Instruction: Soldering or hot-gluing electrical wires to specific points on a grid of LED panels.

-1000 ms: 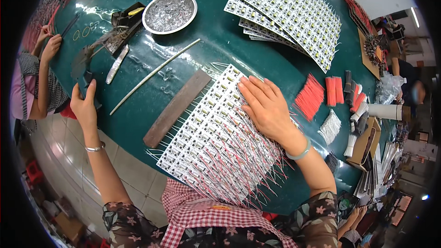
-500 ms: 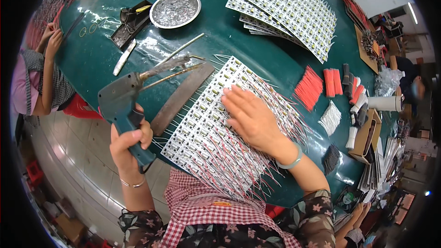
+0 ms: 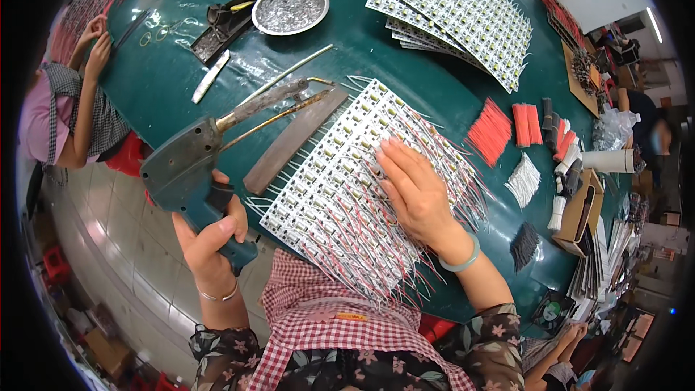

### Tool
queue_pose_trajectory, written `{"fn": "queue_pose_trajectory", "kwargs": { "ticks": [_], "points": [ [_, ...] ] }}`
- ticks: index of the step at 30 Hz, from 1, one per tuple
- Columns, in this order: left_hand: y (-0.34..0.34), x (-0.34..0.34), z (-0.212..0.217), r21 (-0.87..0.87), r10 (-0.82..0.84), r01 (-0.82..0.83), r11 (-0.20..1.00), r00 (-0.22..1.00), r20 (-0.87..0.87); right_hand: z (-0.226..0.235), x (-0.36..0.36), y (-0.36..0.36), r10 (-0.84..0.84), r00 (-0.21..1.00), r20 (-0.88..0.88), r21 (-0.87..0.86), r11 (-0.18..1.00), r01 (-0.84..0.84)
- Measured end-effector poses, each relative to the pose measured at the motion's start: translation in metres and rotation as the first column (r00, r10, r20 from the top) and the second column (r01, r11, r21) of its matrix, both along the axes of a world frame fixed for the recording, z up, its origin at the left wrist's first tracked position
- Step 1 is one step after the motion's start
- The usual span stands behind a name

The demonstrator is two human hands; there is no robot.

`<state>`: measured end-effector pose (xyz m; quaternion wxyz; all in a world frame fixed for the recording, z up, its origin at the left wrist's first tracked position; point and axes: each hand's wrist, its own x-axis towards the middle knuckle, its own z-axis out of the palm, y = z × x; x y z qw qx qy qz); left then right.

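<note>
Up from the side comes the left hand (image 3: 210,242), and now the soldering gun (image 3: 195,174) is raised over the worktop (image 3: 181,87), with its long tip reaching toward the top corner of the panel. The right hand (image 3: 416,195) has slid a bit lower on the panel since a moment ago.

The green worktop is the biggest thing, round and wide. On it, right in front of the person, lies the big panel of little white light boards (image 3: 340,188) with many red and white wires sticking out of its edges. A stack of more such panels (image 3: 463,14) lies farther away, well apart. A flat dark metal bar (image 3: 293,141) lies just beside the near panel's left edge. A round silver dish (image 3: 289,9) sits at the far side. Red wire bundles (image 3: 491,130) lie to the right.

The left grip is wrapped tight around the gun's blue-green handle. The right grip is open, fingers flat and pressing down on the panel.

To do this well, I think the flat hand should keep the panel from sliding, stay clear of the hot tip, and let the tip touch only one small spot at a time.

Another person's arms (image 3: 90,36) work at the far left.
</note>
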<state>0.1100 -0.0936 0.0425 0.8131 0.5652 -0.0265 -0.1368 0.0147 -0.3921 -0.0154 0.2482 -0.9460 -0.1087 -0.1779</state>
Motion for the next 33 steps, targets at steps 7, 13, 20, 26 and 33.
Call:
{"fn": "queue_pose_trajectory", "kwargs": {
  "ticks": [7, 13, 20, 26, 33],
  "points": [
    [-0.001, -0.018, 0.001, 0.028, 0.065, -0.068, 0.997, 0.993, 0.099, -0.009, -0.007, 0.034, 0.039, 0.968, -0.248, -0.129, 0.989, -0.072],
    [0.002, -0.025, -0.001, 0.013, 0.149, -0.153, 0.988, 0.976, 0.161, 0.001, -0.027, 0.034, 0.003, 0.952, -0.306, -0.159, 0.986, -0.054],
    [0.004, -0.037, -0.003, 0.029, 0.163, -0.172, 0.985, 0.967, 0.198, 0.029, -0.029, 0.046, 0.02, 0.977, -0.212, -0.023, 0.999, -0.026],
    [0.006, -0.041, -0.003, 0.022, 0.17, -0.178, 0.984, 0.963, 0.209, 0.005, -0.034, 0.085, 0.103, 0.921, -0.376, -0.132, 0.978, -0.163],
    [0.026, -0.039, -0.01, -0.028, 0.2, -0.199, 0.98, 0.951, 0.234, 0.009, -0.054, 0.085, 0.051, 0.921, -0.387, -0.151, 0.982, -0.118]
  ]
}}
